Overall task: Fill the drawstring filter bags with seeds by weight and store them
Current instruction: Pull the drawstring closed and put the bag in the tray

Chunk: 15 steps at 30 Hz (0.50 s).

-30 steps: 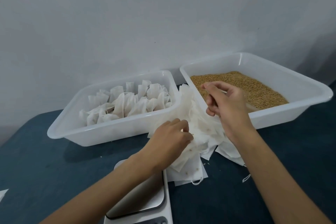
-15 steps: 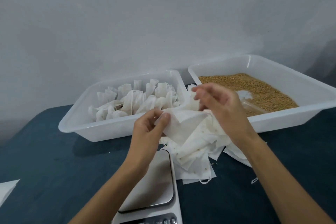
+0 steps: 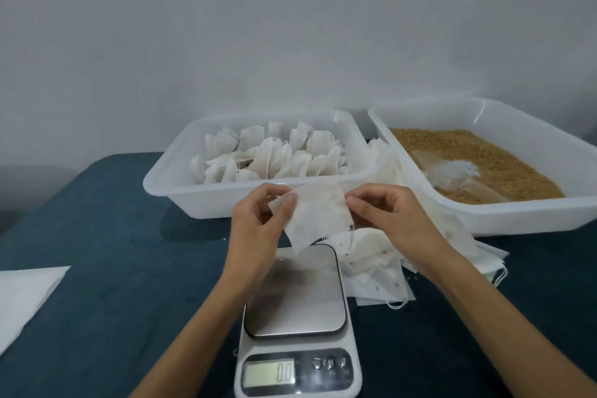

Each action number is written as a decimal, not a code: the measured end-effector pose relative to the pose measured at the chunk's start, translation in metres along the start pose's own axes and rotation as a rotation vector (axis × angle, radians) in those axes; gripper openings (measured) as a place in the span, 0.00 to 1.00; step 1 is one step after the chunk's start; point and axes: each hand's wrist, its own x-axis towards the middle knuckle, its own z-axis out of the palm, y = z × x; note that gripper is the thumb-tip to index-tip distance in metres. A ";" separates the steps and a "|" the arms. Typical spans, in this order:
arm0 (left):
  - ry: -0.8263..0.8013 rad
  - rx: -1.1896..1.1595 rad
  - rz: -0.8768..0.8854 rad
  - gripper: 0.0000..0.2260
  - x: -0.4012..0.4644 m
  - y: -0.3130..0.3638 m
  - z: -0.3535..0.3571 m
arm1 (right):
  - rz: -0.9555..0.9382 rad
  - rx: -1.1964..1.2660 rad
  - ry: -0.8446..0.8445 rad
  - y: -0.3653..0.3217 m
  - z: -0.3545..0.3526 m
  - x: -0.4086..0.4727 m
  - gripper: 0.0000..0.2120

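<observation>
**Holding one empty bag between both hands, above the scale**

Pinching opposite edges: left hand [image 3: 258, 226] grips the filter bag [image 3: 318, 215] at its left edge, right hand [image 3: 387, 220] at its right edge. Bag sits mid-frame, flat, tilted, lower corner hanging over the far end of the scale [image 3: 295, 326]; can't tell if it touches the platter. Display looks like zero.

Key relation: seed tray [image 3: 484, 168] lies right of and beyond the bag, so the right hand is nearer the seeds. A clear scoop-like item lies in them. My read: the mouth must be opened first; which edge is the mouth I can't tell.

Surface: dark blue tabletop [image 3: 113, 236]. Tray of filled bags [image 3: 258, 160] at centre, beyond the hands. Stack of empty bags [image 3: 381, 268] right of the scale. White sheet [image 3: 26, 297] at left edge. Plain grey wall behind.
</observation>
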 end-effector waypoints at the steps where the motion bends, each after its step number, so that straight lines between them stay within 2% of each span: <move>1: 0.002 -0.004 -0.001 0.03 0.001 0.000 0.000 | 0.020 0.018 -0.016 0.002 0.003 -0.001 0.06; 5: -0.041 0.055 0.036 0.05 -0.002 -0.002 0.001 | 0.025 -0.056 -0.036 0.008 0.013 -0.002 0.04; 7: -0.042 0.101 0.045 0.05 -0.003 -0.003 0.002 | 0.021 -0.127 0.021 0.013 0.015 -0.002 0.05; 9: -0.036 0.085 0.027 0.05 -0.003 -0.002 0.003 | 0.040 -0.089 0.062 0.013 0.016 -0.003 0.07; 12: -0.025 0.003 -0.010 0.05 -0.001 -0.001 0.003 | 0.055 -0.013 -0.007 0.011 0.015 -0.004 0.16; 15: -0.022 -0.011 -0.028 0.04 0.000 -0.001 0.002 | 0.017 -0.086 -0.085 0.011 0.015 -0.006 0.11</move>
